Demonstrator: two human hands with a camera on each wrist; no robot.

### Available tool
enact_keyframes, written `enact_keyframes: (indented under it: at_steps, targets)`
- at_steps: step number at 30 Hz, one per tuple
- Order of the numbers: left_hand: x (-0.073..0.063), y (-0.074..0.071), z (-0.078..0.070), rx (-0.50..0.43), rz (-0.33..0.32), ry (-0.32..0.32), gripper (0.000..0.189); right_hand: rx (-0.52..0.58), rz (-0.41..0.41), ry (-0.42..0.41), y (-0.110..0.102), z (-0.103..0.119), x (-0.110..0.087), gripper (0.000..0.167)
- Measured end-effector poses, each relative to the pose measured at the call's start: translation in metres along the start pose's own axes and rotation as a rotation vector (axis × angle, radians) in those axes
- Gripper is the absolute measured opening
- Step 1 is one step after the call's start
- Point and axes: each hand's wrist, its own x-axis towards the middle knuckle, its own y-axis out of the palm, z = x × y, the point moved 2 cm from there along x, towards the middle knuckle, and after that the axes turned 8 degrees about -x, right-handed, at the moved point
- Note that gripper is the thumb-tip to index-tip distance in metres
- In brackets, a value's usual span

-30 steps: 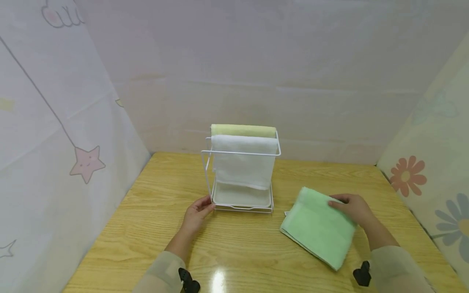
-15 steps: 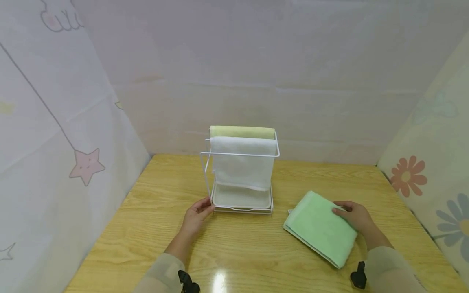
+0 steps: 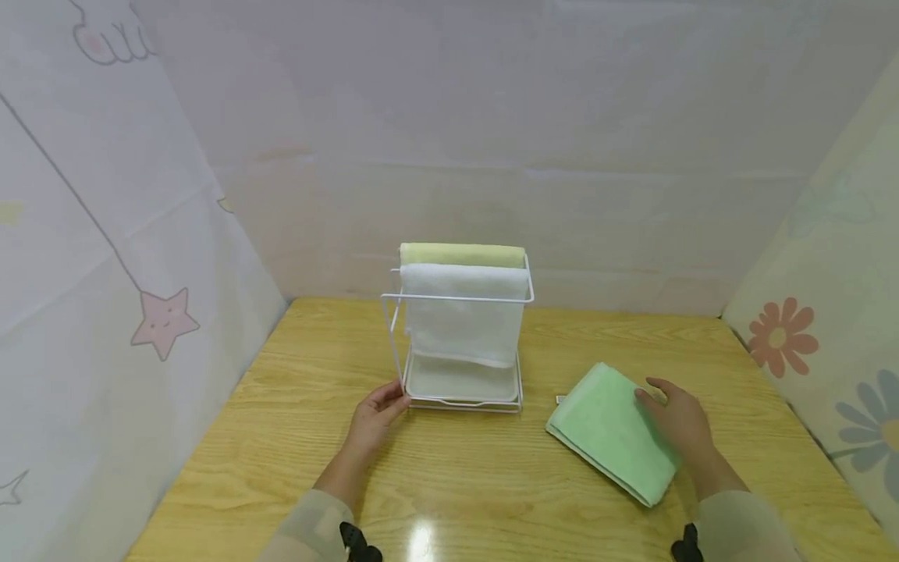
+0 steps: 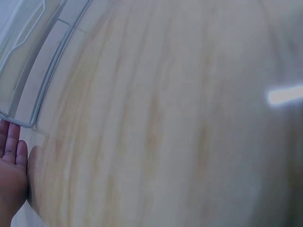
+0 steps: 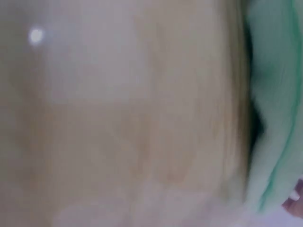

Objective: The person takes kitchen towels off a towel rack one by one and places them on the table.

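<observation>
Looking down from the head view, a wooden table (image 3: 492, 468) sits inside a booth of pale printed fabric walls (image 3: 105, 257). A white wire rack (image 3: 460, 347) stands near the table's middle, with a white towel (image 3: 463, 312) draped over its front bar and a yellow towel (image 3: 462, 254) over the bar behind it. The left hand (image 3: 375, 414) rests at the rack's lower left corner, its relaxed fingers touching the base wire. To the right of the rack and apart from it, a folded green towel (image 3: 607, 437) lies flat on the table. The right hand (image 3: 677, 425) lies on the towel's right side, fingers straight and spread, pressing down rather than gripping.

In the left wrist view, the fingertips (image 4: 12, 146) of the left hand lie straight against the rounded corner of the rack's base (image 4: 33, 94), with wood grain filling the rest.

The right wrist view is heavily blurred. The green towel's folded edge (image 5: 274, 118) runs down the right side over the table, and a small patch at the lower right corner may be a fingertip.
</observation>
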Motion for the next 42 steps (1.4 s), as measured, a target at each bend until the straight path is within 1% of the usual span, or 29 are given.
enact_keyframes:
  at_steps: [2, 5, 9, 11, 14, 16, 18, 21, 23, 26, 31, 35, 39, 42]
  targets:
    - [0.001, 0.0, 0.001, -0.005, 0.001, 0.0, 0.044, -0.012, -0.027, -0.024, 0.002, 0.014, -0.009, 0.071]
    - [0.001, -0.001, 0.001, -0.01, -0.008, -0.003, 0.043, -0.049, -0.014, -0.051, 0.011, 0.037, -0.022, 0.078]
    - [0.0, -0.001, 0.0, 0.0, -0.009, -0.006, 0.043, -0.131, 0.083, -0.008, 0.026, 0.061, -0.041, 0.089]
    - [-0.001, 0.0, -0.002, 0.001, -0.008, -0.008, 0.044, -0.164, 0.135, 0.016, 0.034, 0.071, -0.05, 0.092]
    - [-0.002, 0.001, -0.003, -0.008, -0.007, -0.01, 0.044, -0.178, 0.194, 0.015, 0.043, 0.082, -0.059, 0.09]
    - [-0.003, 0.001, -0.004, -0.015, -0.005, -0.008, 0.044, -0.178, 0.218, 0.012, 0.048, 0.083, -0.06, 0.088]
    - [-0.003, 0.002, -0.004, -0.016, -0.003, -0.002, 0.044, -0.166, 0.236, 0.015, 0.051, 0.08, -0.058, 0.087]
    - [-0.003, 0.002, -0.004, -0.017, 0.0, 0.008, 0.044, -0.16, 0.246, 0.013, 0.053, 0.069, -0.05, 0.088]
    - [-0.003, 0.002, -0.003, -0.02, -0.004, 0.006, 0.044, -0.161, 0.247, -0.002, 0.053, 0.061, -0.045, 0.088]
    - [-0.004, 0.002, -0.003, -0.024, -0.007, 0.01, 0.044, -0.187, 0.224, -0.045, 0.051, 0.049, -0.038, 0.086]
    - [-0.005, 0.002, -0.004, -0.01, 0.0, 0.024, 0.044, -0.258, 0.147, -0.155, 0.042, 0.027, -0.027, 0.081]
    - [-0.005, 0.003, -0.005, -0.009, 0.002, 0.013, 0.043, -0.268, 0.138, -0.22, 0.034, 0.006, -0.017, 0.077]
    - [-0.005, 0.003, -0.005, -0.009, 0.004, 0.002, 0.044, -0.273, 0.146, -0.239, 0.024, -0.01, -0.008, 0.076]
    - [-0.005, 0.002, -0.005, -0.02, 0.003, 0.001, 0.044, -0.295, 0.144, -0.23, 0.018, -0.018, -0.003, 0.077]
